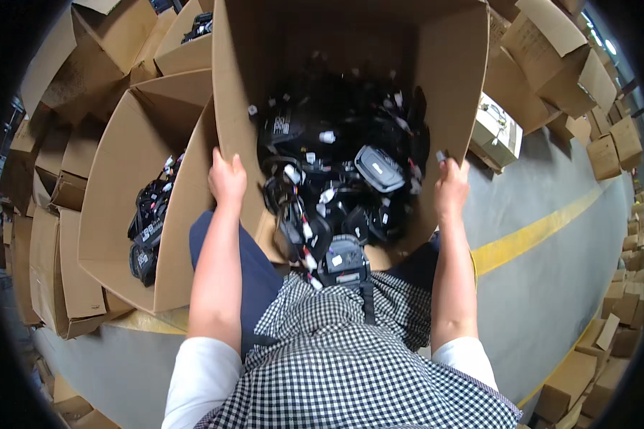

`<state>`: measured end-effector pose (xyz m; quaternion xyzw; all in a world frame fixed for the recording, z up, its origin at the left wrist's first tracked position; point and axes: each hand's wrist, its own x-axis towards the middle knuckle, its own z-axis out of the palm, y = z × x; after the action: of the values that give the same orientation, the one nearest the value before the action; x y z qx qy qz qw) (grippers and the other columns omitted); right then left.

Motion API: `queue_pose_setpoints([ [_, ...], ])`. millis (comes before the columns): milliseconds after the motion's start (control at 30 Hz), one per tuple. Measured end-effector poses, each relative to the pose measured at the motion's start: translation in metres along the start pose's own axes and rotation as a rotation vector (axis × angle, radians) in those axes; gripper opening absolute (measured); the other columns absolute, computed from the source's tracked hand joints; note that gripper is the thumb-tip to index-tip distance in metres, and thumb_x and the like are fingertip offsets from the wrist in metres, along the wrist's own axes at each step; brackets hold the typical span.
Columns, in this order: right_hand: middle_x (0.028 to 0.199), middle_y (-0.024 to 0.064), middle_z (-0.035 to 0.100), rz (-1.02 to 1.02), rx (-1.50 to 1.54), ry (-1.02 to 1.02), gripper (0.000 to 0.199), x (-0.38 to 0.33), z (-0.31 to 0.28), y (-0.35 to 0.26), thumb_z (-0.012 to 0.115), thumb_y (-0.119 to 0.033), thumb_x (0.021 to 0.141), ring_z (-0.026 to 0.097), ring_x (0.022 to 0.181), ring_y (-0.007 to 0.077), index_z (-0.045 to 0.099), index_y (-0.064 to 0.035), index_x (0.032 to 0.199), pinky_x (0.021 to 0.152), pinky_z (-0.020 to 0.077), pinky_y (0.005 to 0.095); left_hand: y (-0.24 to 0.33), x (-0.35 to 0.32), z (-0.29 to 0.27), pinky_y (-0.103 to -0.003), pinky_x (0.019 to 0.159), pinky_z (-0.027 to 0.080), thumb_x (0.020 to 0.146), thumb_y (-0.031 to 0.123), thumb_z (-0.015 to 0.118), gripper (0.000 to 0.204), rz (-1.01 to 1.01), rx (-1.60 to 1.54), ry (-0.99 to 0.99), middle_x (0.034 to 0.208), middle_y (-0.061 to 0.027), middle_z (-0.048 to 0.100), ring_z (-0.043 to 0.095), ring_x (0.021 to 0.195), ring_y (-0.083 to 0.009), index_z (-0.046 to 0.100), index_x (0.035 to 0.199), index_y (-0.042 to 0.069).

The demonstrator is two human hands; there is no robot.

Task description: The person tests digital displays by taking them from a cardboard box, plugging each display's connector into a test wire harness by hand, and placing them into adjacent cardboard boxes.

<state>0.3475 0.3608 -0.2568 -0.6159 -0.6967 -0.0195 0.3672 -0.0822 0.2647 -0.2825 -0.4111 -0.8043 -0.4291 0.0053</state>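
Note:
A large, deep cardboard box (447,53) stands tilted before me, its near side low against my lap. My left hand (227,179) is closed around its left wall edge. On the opposite side my right hand (451,189) grips the right wall edge, and a small grey piece (441,155), too small to name, sticks out above the fingers. Inside lies a heap of black plastic parts (286,132) with wires and white connectors. A grey-black rounded housing (381,169) rests on top of the heap, and another dark unit (343,261) sits at the near edge by my apron.
Close on the left stands another cardboard box (111,193) with black wired parts (150,222) inside. More cartons (68,264) crowd the far left. On the right are a white box (495,132), a yellow floor line (529,239) and stacked cartons (579,368).

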Motion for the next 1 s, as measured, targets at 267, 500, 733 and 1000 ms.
queue_pose_setpoints([
  [267, 0.106, 0.0216, 0.058, 0.044, 0.079, -0.082, 0.01, 0.036, 0.009, 0.005, 0.059, -0.012, 0.09, 0.057, 0.099, 0.0406, 0.062, -0.0022, 0.092, 0.083, 0.0474, 0.045, 0.03, 0.018, -0.005, -0.051, 0.085, 0.048, 0.086, 0.02, 0.063, 0.047, -0.107, 0.067, -0.124, 0.105, -0.0243, 0.066, 0.062, 0.098, -0.0439, 0.047, 0.126, 0.001],
  [500, 0.134, 0.0202, 0.051, -0.038, 0.127, 0.005, 0.013, -0.007, -0.014, 0.021, 0.057, -0.008, 0.092, 0.048, 0.124, 0.038, 0.062, 0.0039, 0.093, 0.101, 0.0402, 0.0407, 0.032, -0.097, -0.03, -0.046, 0.102, 0.033, 0.083, 0.014, 0.062, 0.05, 0.506, 0.183, 0.084, 0.137, -0.0156, 0.047, 0.043, 0.126, -0.0355, 0.05, 0.131, 0.005],
  [733, 0.129, 0.0225, 0.055, -0.16, 0.261, 0.039, 0.013, -0.072, -0.073, -0.029, 0.05, -0.005, 0.096, 0.061, 0.11, 0.035, 0.059, 0.0043, 0.098, 0.091, 0.0493, 0.0385, 0.037, -0.155, -0.012, -0.039, 0.076, 0.051, 0.076, 0.012, 0.07, 0.038, 0.791, 0.089, -0.706, 0.111, -0.0093, 0.061, 0.064, 0.093, -0.0276, 0.062, 0.112, 0.008],
  [1000, 0.099, 0.0177, 0.068, 0.434, 0.811, 0.637, 0.024, -0.08, -0.188, 0.047, 0.042, -0.014, 0.101, 0.053, 0.059, 0.0094, 0.058, 0.0035, 0.097, 0.053, 0.0417, 0.0205, 0.038, -0.094, -0.008, -0.025, 0.067, 0.051, 0.102, 0.021, 0.048, 0.02, -0.259, -0.882, -0.216, 0.105, -0.0096, 0.059, 0.063, 0.075, -0.0113, 0.045, 0.116, 0.007],
])
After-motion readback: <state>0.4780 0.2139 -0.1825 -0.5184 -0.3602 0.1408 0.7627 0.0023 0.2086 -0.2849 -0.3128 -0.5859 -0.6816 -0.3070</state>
